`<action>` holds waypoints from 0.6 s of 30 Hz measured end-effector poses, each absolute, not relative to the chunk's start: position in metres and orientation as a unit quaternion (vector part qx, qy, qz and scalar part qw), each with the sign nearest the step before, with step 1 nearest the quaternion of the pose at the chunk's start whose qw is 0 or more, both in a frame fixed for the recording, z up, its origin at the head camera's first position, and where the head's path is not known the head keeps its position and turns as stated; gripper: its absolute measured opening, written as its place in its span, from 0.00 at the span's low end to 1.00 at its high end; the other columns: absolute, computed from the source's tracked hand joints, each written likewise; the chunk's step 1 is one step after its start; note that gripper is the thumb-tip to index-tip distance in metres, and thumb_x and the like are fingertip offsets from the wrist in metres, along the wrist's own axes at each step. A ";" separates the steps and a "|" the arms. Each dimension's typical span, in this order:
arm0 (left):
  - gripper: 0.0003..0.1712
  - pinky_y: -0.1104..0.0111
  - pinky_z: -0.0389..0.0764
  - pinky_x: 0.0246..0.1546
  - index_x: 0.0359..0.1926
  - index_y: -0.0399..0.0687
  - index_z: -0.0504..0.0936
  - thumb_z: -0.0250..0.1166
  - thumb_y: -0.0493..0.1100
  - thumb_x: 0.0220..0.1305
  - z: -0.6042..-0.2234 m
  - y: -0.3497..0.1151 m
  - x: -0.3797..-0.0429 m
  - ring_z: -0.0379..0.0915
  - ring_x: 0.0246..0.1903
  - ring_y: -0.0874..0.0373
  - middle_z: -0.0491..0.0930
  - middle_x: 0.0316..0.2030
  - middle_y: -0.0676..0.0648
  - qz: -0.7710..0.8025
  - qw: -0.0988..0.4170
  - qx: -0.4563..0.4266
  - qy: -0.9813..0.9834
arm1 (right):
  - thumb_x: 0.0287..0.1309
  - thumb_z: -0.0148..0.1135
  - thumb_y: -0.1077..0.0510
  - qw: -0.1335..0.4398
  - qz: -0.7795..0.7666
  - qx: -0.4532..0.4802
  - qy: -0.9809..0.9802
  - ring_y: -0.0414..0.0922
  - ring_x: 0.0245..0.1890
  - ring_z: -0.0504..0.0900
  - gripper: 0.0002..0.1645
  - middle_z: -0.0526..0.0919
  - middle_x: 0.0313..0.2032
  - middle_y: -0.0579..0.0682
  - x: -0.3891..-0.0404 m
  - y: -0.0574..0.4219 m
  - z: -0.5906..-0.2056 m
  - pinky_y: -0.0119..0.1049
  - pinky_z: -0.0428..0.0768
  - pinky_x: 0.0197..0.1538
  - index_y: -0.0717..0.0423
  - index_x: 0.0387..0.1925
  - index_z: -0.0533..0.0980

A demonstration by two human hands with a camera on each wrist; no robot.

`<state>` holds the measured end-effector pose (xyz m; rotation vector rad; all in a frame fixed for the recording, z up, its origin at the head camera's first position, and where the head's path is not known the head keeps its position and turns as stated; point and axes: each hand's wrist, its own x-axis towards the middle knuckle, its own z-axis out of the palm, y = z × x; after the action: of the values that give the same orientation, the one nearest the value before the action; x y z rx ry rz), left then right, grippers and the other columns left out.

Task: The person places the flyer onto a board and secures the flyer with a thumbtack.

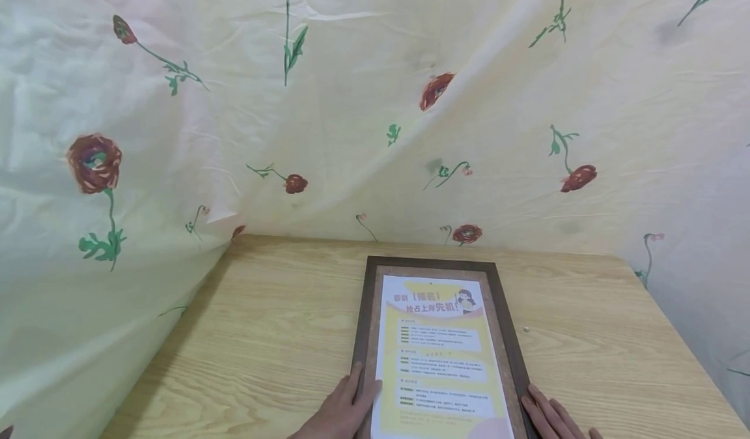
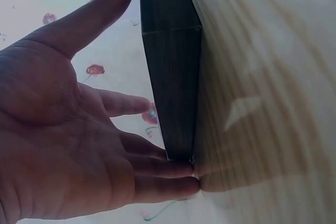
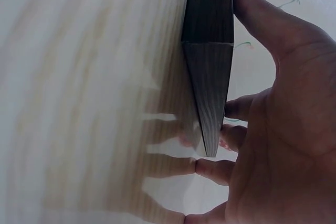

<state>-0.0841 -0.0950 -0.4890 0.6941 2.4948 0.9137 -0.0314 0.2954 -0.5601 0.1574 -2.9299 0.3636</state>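
A dark brown picture frame [image 1: 505, 322] lies flat on the wooden tabletop, holding a yellow and white printed poster [image 1: 436, 367] with a cartoon figure at its top right. My left hand [image 1: 336, 410] is at the frame's lower left side, its thumb reaching over the front border. In the left wrist view, that hand's fingers extend straight toward the tabletop beside the dark frame corner. At the lower right side, my right hand [image 1: 553, 416] touches the outer edge with spread fingers. The right wrist view shows its fingertips meeting the glossy wood near the frame's corner [image 3: 210, 77].
Pale cloth [image 1: 328, 120] printed with red flowers hangs behind the table [image 1: 281, 322] and along its left and right sides. A small round light spot [image 1: 526, 329] shows on the wood right of the frame.
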 end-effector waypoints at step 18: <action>0.55 0.31 0.66 0.52 0.72 0.48 0.62 0.67 0.72 0.52 -0.488 -0.094 -0.079 0.51 0.65 0.22 0.43 0.72 0.24 0.272 0.164 0.271 0.909 | 0.38 0.70 0.24 0.069 0.125 0.055 -0.988 0.64 0.56 0.76 0.52 0.73 0.64 0.47 -0.032 0.298 -0.555 0.82 0.60 0.44 0.53 0.59 0.78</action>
<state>-0.0790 -0.0942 -0.4884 0.7740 2.5902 0.7750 -0.0318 0.2977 -0.5547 0.1648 -2.9760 0.3757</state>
